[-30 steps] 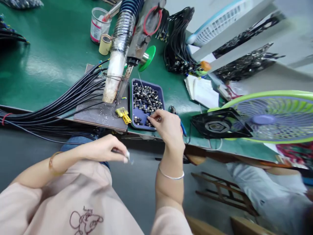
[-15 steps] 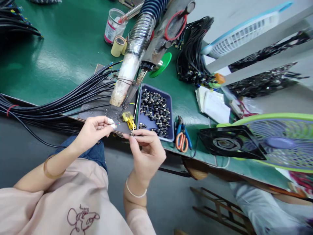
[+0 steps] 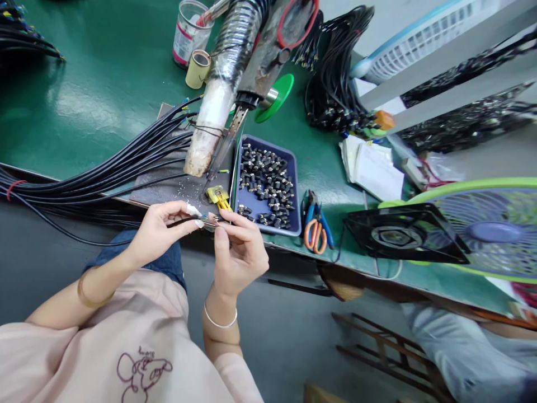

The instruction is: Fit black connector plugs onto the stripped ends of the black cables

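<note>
My left hand is closed in a pinch on a black cable, close to its end where thin coloured wires come out. White wrapping covers a fingertip of that hand. My right hand pinches a small dark connector, and its fingertips meet the wire ends, partly hiding the contact. Just above the hands lies a yellow clip-like tool. A soldering iron points down above it, beside a foil-wrapped hose. Right of these, a blue-grey tray holds many small black connectors with metal pins.
A bundle of black cables runs along the left edge. Orange-and-blue-handled pliers lie right of the tray, then a black fan and a green-rimmed fan. A plastic cup stands behind. Another person's leg shows at right.
My right hand has moved left, bringing the connector to the wire ends held by my left hand. The hands were apart before. The camera view has shifted slightly.
</note>
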Motion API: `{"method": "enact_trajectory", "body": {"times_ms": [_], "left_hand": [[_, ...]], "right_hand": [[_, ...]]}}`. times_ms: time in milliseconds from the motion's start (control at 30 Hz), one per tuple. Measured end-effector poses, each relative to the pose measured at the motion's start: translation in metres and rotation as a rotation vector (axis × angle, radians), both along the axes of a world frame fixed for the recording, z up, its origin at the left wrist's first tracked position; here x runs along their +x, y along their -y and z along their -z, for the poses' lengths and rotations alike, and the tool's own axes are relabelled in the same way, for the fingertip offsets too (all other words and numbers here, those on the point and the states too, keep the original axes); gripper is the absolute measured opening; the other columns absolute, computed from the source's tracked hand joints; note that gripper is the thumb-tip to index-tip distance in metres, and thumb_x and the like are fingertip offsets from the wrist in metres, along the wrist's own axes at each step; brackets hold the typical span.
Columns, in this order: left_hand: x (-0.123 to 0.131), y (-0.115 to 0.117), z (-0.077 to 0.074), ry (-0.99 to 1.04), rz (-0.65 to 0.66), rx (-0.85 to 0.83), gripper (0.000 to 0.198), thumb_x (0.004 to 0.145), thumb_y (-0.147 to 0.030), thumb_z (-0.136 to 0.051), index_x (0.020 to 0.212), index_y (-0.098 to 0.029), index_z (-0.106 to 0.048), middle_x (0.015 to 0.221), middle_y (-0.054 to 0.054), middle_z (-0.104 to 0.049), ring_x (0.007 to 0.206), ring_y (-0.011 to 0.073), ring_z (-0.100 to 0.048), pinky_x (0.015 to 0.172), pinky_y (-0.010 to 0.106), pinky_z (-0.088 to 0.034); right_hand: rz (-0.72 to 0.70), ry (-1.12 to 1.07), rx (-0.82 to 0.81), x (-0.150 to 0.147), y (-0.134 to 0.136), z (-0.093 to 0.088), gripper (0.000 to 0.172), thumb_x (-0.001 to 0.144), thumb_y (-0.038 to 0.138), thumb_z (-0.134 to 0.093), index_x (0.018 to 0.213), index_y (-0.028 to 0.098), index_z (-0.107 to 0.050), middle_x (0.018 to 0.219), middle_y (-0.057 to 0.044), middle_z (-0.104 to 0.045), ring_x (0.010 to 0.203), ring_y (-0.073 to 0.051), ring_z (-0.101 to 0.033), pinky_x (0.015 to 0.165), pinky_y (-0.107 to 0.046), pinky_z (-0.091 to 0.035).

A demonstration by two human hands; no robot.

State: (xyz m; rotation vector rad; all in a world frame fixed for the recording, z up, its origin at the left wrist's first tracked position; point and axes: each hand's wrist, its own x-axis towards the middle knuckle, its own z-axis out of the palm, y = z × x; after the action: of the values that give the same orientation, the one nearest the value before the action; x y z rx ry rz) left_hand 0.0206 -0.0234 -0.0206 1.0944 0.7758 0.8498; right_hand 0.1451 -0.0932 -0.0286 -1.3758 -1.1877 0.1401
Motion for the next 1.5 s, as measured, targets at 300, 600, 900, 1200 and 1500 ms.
{"method": "enact_trajectory", "body": {"times_ms": [300,600,900,1200,1500], "left_hand": [[-0.006,0.004,-0.006,-0.066,0.090,0.050,0.028,0.089,-0.037,-0.065,0.074,-0.014,-0.062,0.055,-0.003,-0.058,0.042,0.0030,-0.037,0.041,0.016,-0.029],[-0.008,0.008,-0.007,-0.131,0.158,0.092,0.030,0.091,-0.035,-0.059,0.070,-0.013,-0.059,0.057,-0.001,-0.060,0.043,0.0028,-0.036,0.041,0.017,-0.027],[-0.012,0.004,-0.012,-0.115,0.161,0.099,0.033,0.090,-0.038,-0.060,0.066,-0.014,-0.059,0.056,-0.001,-0.059,0.044,0.0040,-0.037,0.043,0.018,-0.029],[-0.015,0.003,-0.014,-0.174,0.215,0.160,0.038,0.089,-0.034,-0.059,0.058,-0.013,-0.058,0.055,0.002,-0.060,0.051,0.0069,-0.047,0.052,0.019,-0.038],[-0.014,0.005,-0.008,-0.080,0.098,0.063,0.025,0.085,-0.039,-0.066,0.083,-0.014,-0.060,0.055,-0.002,-0.059,0.048,0.0077,-0.051,0.051,0.019,-0.042]], "right_hand": [[-0.021,0.106,0.047,-0.006,0.004,-0.002,0.013,0.086,0.015,-0.067,0.092,0.026,-0.067,0.092,-0.001,-0.076,0.082,-0.018,-0.076,0.072,-0.035,-0.065],[0.005,-0.145,-0.088,0.001,0.001,-0.012,0.009,0.089,0.025,-0.063,0.083,0.020,-0.060,0.097,-0.005,-0.074,0.079,-0.018,-0.076,0.072,-0.034,-0.064],[-0.099,-0.166,-0.090,-0.005,0.008,-0.009,0.004,0.088,0.023,-0.066,0.084,0.021,-0.064,0.092,-0.003,-0.076,0.075,-0.017,-0.076,0.068,-0.032,-0.064],[-0.079,-0.180,-0.142,-0.002,-0.002,-0.008,0.011,0.089,0.029,-0.065,0.082,0.020,-0.062,0.096,-0.006,-0.076,0.079,-0.018,-0.076,0.072,-0.032,-0.064],[-0.131,-0.263,-0.137,-0.002,0.001,-0.014,0.009,0.085,0.024,-0.069,0.079,0.020,-0.065,0.085,-0.002,-0.076,0.072,-0.016,-0.075,0.063,-0.026,-0.063]]}}
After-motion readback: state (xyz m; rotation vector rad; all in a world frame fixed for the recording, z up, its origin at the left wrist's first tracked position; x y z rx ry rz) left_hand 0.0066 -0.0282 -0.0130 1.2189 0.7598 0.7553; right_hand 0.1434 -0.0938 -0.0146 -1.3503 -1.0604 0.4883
